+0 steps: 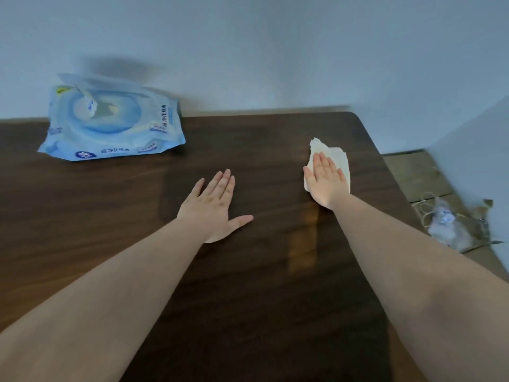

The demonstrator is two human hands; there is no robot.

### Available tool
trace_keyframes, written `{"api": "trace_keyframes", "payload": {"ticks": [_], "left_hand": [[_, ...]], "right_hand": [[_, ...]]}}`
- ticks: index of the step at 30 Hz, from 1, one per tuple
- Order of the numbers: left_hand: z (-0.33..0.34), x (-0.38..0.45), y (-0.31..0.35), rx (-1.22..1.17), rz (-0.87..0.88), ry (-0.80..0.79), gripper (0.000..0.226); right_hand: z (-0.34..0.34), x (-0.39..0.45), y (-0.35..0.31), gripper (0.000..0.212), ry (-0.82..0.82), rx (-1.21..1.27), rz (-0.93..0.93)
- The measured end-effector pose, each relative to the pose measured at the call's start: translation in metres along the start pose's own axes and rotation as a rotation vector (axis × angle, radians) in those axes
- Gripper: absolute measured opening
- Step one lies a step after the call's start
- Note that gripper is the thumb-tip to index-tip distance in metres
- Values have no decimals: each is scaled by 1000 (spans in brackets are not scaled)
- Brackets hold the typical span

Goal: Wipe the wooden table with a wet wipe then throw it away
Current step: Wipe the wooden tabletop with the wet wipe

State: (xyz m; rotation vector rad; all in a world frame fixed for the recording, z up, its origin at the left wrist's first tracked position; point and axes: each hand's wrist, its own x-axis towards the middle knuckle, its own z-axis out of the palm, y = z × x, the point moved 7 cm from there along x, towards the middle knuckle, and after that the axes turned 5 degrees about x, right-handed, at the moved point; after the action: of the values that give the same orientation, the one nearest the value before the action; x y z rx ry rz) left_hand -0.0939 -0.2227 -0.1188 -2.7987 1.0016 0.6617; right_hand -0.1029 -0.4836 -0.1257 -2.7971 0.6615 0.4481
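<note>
A dark wooden table (110, 216) fills most of the view. My right hand (326, 183) lies flat, palm down, on a white wet wipe (338, 157) spread on the table near its far right corner. The wipe sticks out beyond my fingertips and to the right of the hand. My left hand (214, 205) rests flat on the bare wood at the middle of the table, fingers together and thumb out, holding nothing. A wet sheen shows on the wood between and below the two hands.
A blue pack of wet wipes (110, 122) with its lid flap raised lies at the table's far left, by the wall. On the floor right of the table stands a brown paper bag (454, 227) holding crumpled clear plastic. The table's right edge runs close to my right forearm.
</note>
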Motion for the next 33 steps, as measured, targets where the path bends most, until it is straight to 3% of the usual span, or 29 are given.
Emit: {"api": "trace_keyframes", "payload": {"ticks": [7, 15, 21, 33], "left_hand": [[5, 2, 0, 52, -42, -6, 94], [-1, -5, 4, 21, -85, -78, 90], [-1, -51, -10, -93, -164, -30, 84], [54, -218, -196, -89, -582, 4, 84]], "right_hand": [[-15, 8, 52, 60, 40, 21, 92], [-1, -12, 31, 60, -3, 48, 45], [21, -33, -44, 59, -66, 32, -132], [91, -112, -298, 59, -187, -98, -597]]}}
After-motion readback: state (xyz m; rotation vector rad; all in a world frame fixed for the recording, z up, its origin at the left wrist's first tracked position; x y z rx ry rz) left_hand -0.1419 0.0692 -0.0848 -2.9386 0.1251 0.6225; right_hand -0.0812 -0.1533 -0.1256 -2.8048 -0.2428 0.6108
